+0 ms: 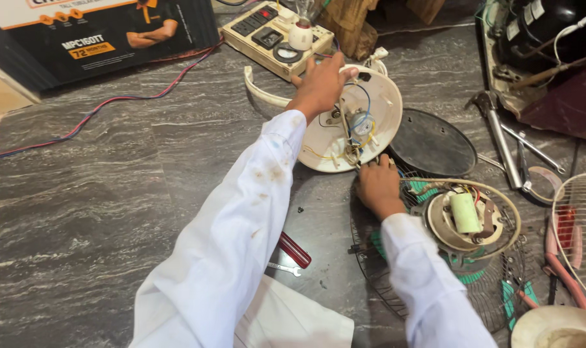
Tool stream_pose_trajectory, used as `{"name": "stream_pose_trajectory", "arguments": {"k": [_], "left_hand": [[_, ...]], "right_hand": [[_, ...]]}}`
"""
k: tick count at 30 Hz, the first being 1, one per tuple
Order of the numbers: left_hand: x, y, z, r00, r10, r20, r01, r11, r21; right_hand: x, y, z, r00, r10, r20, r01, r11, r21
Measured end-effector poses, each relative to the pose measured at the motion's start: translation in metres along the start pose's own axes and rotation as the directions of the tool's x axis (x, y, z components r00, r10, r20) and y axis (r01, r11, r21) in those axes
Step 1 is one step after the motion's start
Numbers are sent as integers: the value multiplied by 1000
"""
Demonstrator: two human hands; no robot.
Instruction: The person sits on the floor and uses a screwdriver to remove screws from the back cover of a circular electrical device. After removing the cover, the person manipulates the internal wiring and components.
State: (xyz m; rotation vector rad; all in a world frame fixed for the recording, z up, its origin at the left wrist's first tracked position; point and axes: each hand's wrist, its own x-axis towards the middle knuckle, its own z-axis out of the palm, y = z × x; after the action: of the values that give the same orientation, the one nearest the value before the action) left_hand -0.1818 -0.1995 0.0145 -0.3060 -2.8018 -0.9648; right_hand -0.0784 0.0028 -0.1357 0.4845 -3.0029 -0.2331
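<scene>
The person is working over a round white fan base cover [370, 109] that is lying upturned on the grey marbled floor [99, 206], its hollow inside facing up so that the wiring and a small switch block are showing. Judging by this, the opening-up part seems done: the cover is already off and its wires [352, 138] are exposed, while the fan motor [467, 216] is sitting apart on the wire fan guard [383, 258] with its pale green capacitor uncovered; the wiring work itself looks unfinished, since loose yellow, blue and white leads are trailing toward the near rim. The left hand [322, 84] is resting flat on the far left rim of the cover, fingers spread, pinning it rather than gripping. The right hand [376, 187] is pressing down at the near rim with fingers curled; whether it is pinching a wire cannot be told. The cover, being a disc, has no clear long axis; its open face is pointing upward, tilted slightly toward the camera. A beige power strip [273, 35] is lying just beyond it, and a red-handled screwdriver [294, 250] is lying near the left sleeve.
</scene>
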Motion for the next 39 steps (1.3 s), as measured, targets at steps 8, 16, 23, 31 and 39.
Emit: {"name": "stream_pose_trajectory", "arguments": {"k": [8,16,23,31,39], "left_hand": [[0,-9,4,970,181,-161,-171,983,71],[-23,-29,3,832,430,-351,-381,902,201],[-31,-30,5,860,369,-353,-330,929,167],[-38,-37,9,841,395,-368,-351,918,183],[-35,-37,14,866,357,-350,-285,928,242]], "right_hand": [[-21,3,-20,991,77,113,-101,968,228],[-47,23,-56,936,-99,339,-39,925,378],[0,7,20,948,306,88,-259,582,771],[9,-17,48,916,336,219,-276,132,952],[7,-16,34,932,340,129,-246,327,912]]}}
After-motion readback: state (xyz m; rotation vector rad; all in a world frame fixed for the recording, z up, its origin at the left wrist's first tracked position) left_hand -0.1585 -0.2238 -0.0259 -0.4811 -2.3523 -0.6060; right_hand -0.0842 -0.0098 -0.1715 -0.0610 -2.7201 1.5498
